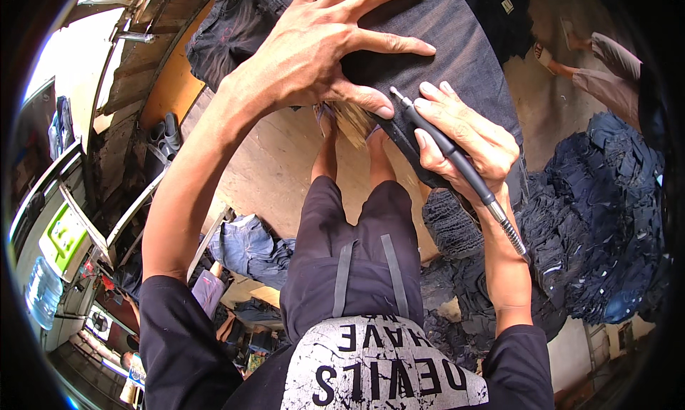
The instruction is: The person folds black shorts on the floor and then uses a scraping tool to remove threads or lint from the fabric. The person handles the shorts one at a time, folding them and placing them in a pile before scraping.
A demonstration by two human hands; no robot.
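Jeans [428,32], dark grey, lie stretched over a board in the upper middle of the frame, and both hands work on them. The left hand [321,46] lies flat on the cloth with its fingers spread wide; it grips nothing, it only presses the fabric down. Its thumb points toward the right, close to the tip of the tool.

The right hand [464,139] is closed around a slim black rotary handpiece [446,147], held like a pen, with fingers wrapped over the shaft. The thin metal tip of this tool touches the lower edge of the jeans, just beside the left thumb. From the back end of the handpiece a flexible metal shaft [510,232] runs down toward the lower right.

Below the hands, in the centre of the frame, the person's own legs in dark shorts [357,246] are visible above a wooden floor [264,167]. At the right side a large pile of dark blue jeans [606,217] is heaped. At the upper right, the foot of another person [549,57] stands on the floor. At the lower left edge a plastic water bottle [43,292] stands, and a lighter blue garment [246,242] lies near the person's left elbow.
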